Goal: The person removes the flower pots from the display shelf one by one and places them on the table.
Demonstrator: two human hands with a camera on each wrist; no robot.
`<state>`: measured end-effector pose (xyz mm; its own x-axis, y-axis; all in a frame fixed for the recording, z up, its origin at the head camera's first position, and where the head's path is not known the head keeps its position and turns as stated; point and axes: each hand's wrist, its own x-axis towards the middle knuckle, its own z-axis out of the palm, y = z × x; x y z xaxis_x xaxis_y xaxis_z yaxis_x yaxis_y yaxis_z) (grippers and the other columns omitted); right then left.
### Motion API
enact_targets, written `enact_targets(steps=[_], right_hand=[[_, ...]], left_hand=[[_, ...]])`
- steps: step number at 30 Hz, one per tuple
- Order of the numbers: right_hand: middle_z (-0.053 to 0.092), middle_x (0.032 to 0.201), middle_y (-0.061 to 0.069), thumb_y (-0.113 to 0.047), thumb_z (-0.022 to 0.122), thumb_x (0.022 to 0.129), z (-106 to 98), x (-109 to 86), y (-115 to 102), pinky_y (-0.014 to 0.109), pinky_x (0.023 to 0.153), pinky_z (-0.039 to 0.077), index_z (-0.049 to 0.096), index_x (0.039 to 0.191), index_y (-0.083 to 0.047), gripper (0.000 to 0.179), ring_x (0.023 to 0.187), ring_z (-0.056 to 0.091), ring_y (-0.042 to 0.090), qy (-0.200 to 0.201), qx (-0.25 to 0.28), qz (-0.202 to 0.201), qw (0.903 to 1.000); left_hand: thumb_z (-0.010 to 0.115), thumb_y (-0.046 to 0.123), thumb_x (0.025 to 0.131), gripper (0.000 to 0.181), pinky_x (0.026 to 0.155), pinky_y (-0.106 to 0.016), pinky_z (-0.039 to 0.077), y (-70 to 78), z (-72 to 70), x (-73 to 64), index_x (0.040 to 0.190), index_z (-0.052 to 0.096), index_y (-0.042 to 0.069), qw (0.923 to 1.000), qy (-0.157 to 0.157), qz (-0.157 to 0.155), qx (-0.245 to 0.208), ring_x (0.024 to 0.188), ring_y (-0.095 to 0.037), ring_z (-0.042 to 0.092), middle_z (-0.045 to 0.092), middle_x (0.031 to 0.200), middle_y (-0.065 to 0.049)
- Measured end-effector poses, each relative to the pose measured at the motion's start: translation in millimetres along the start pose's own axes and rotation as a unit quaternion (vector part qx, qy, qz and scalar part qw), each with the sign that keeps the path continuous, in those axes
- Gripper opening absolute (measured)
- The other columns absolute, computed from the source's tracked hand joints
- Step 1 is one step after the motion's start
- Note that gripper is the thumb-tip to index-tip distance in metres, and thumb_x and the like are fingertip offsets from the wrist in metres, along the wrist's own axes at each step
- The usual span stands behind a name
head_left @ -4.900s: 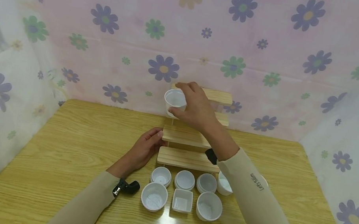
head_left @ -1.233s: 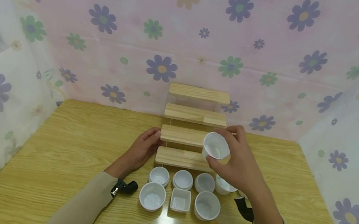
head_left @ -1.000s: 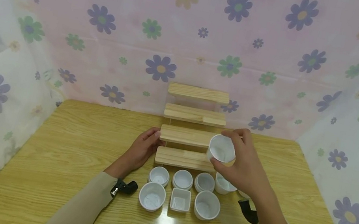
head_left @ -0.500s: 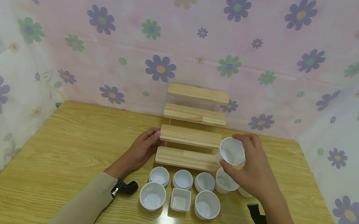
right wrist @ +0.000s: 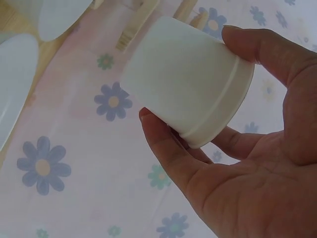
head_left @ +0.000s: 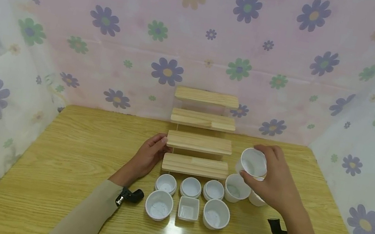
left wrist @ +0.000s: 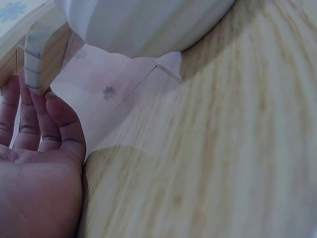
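Observation:
My right hand point(head_left: 276, 178) pinches a small white flower pot point(head_left: 254, 163) by its side, thumb and fingers around the rim, mouth tilted up. It is held over two more white pots right of a stepped wooden rack point(head_left: 199, 143). In the right wrist view the smooth, tapered pot point(right wrist: 183, 79) shows its thick rim band between thumb and fingers. My left hand point(head_left: 148, 154) grips the left end of the rack, thumb against a plank's end. The left wrist view shows its fingers point(left wrist: 29, 116) against the plank point(left wrist: 47, 52).
Three small round pots stand in front of the rack, including a middle round pot point(head_left: 192, 187). Nearer stand a square dish point(head_left: 188, 209) and a round bowl point(head_left: 159, 205) and pot point(head_left: 216, 214). A flowered cloth point(head_left: 200, 44) hangs behind the wooden table point(head_left: 89, 158).
My right hand has carried the pot from the rack's upper left, down and to the right, past the rack's right end. My left hand has stayed at the rack.

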<state>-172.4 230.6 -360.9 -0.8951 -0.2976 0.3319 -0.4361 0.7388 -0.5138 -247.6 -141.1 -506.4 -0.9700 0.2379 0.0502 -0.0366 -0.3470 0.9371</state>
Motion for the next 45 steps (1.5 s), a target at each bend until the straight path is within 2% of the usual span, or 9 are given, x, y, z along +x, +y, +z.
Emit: enact_targets(steps=[8,17,32,45], right_hand=[[0.049,0.134,0.023,-0.013,0.089,0.086,-8,-5.9,8,0.060,0.089,0.051,0.051,0.144,0.002,0.071,0.115,0.056,0.040,-0.002,-0.012,0.023,0.9997],[0.049,0.135,0.025,-0.016,0.088,0.088,-18,-13.8,13,0.062,0.088,0.052,0.051,0.145,0.003,0.071,0.114,0.056,0.042,-0.006,-0.022,0.044,0.9988],[0.047,0.136,0.030,-0.018,0.089,0.087,-27,-25.9,26,0.065,0.083,0.050,0.050,0.146,0.004,0.074,0.112,0.055,0.047,-0.005,-0.026,0.054,0.9982],[0.045,0.137,0.031,-0.017,0.089,0.088,-37,-34.8,39,0.068,0.086,0.049,0.048,0.148,0.007,0.077,0.114,0.055,0.049,-0.006,-0.031,0.070,0.9971]], left_hand=[[0.050,0.027,0.115,0.019,0.093,-0.029,0.053,-0.4,-0.3,-0.5,0.124,0.066,0.021,1.0000,-0.002,0.000,-0.005,0.098,-0.014,0.064,0.065,0.115,0.001],[0.051,0.027,0.115,0.018,0.092,-0.028,0.054,-1.3,-1.1,0.8,0.120,0.068,0.024,0.9999,-0.002,0.000,-0.013,0.096,-0.013,0.065,0.066,0.113,0.003],[0.050,0.026,0.115,0.017,0.093,-0.028,0.054,1.7,0.8,-1.6,0.118,0.067,0.025,0.9999,-0.003,-0.002,-0.017,0.098,-0.012,0.065,0.066,0.113,0.004],[0.050,0.025,0.115,0.018,0.093,-0.028,0.054,1.5,1.1,-1.6,0.118,0.068,0.024,0.9999,-0.001,0.000,-0.013,0.098,-0.012,0.065,0.066,0.113,0.003]])
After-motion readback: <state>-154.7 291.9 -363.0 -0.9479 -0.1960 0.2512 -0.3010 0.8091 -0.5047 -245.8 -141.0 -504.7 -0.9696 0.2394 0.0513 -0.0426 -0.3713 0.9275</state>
